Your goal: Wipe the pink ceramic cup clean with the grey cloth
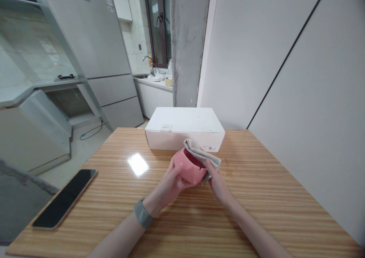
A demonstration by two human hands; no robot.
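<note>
Wooden table (256, 212), white box (185, 130), phone (65, 197)

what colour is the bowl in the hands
Pink; the bowl shows best in the head view, with a grey cloth pressed into it.

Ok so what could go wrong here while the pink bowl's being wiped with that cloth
The pink bowl is tilted and held off the table by the left hand alone; with the right hand pressing the grey cloth into it, it could slip and drop onto the wooden table.
The white box sits right behind the bowl, so a hard wipe might knock into it.
The phone lies at the table's left edge, where an elbow could nudge it off.
</note>
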